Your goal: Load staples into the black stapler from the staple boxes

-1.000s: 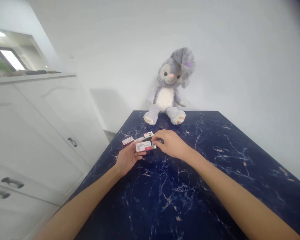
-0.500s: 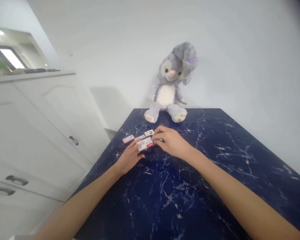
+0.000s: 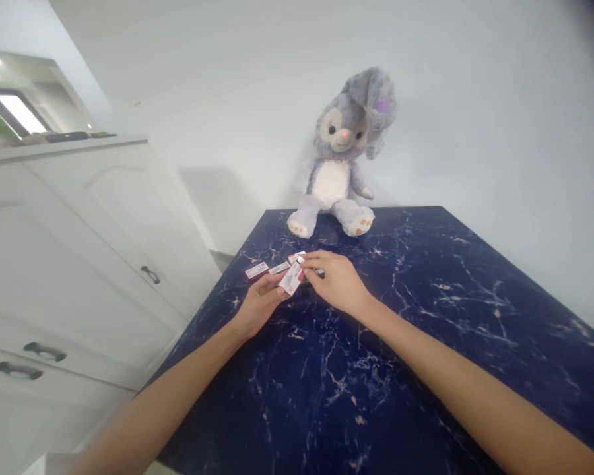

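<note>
My left hand (image 3: 257, 305) is closed around the lower end of a small white and red cardboard box (image 3: 291, 280), which is tilted with its upper end to the right. At that upper end the fingertips of my right hand (image 3: 340, 282) pinch together; a small white part, perhaps a flap, shows there. Just behind lie a red-edged white box (image 3: 256, 270), a pale box (image 3: 278, 268) and another white and red box (image 3: 297, 255), the last two partly covered by my hands. A small whitish thing (image 3: 319, 272) shows under my right hand, too hidden to name.
A grey plush rabbit (image 3: 333, 181) sits at the back of the dark blue marbled table (image 3: 327, 396), against a white wall. White cabinets (image 3: 79, 264) with dark handles stand along the left side.
The held box has turned from lying nearly level to a steep slant, its right end now raised. My right fingers have stayed at that end. The view has shifted slightly.
</note>
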The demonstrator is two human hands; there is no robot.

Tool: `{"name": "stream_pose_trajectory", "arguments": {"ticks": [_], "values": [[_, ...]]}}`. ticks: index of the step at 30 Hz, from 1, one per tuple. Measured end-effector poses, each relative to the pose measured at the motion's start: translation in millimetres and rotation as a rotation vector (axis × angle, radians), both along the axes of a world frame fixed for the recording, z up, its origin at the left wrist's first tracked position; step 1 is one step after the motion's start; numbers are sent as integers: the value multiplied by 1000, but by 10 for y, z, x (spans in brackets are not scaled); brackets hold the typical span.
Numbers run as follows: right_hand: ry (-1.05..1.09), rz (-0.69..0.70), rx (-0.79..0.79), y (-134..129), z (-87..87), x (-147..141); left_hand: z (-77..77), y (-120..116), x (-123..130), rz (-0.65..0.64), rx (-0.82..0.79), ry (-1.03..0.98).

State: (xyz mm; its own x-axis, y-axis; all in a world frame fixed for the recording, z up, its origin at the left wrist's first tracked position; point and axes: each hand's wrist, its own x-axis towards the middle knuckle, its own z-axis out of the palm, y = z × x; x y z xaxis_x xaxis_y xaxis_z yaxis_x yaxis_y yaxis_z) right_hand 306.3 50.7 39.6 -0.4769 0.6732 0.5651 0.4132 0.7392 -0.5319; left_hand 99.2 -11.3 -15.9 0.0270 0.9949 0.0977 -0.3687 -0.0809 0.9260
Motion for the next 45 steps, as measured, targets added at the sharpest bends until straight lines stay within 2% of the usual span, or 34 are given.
{"name": "stream_pose_trajectory", "arguments": {"ticks": [3,7,15,17,19,21,24,26,30,34,36,40,42,45], "values": [[135,-28,-122,6,-70,-38,-1,4,-7,-22,19,-23],[283,10,-254,-23,-149,-93,16,0,-2,-13,37,-6],[289,80,-339,-130,-172,-161,10,-9,4,76,94,122],[290,120,-387,-112,-188,-162,1,11,-28,121,107,154],[289,140,-396,-76,-221,-151,0,50,-97,247,139,174],[266,76,-332,-27,-281,-125,7,104,-209,419,178,202],[182,-135,-181,64,-441,-58,24,190,-423,595,185,358],[94,-211,-123,126,-574,-9,32,233,-551,625,149,517],[-47,-253,-78,210,-759,52,45,262,-664,614,74,767],[-81,-356,-100,234,-791,53,85,219,-632,677,231,1047],[-100,-387,-126,232,-790,43,112,186,-613,589,339,1197],[-108,-423,-115,228,-800,29,128,151,-603,223,441,1487],[-97,-395,-111,234,-806,30,120,154,-600,163,432,1588],[-63,-347,-149,256,-808,44,116,163,-591,157,395,1611]]}}
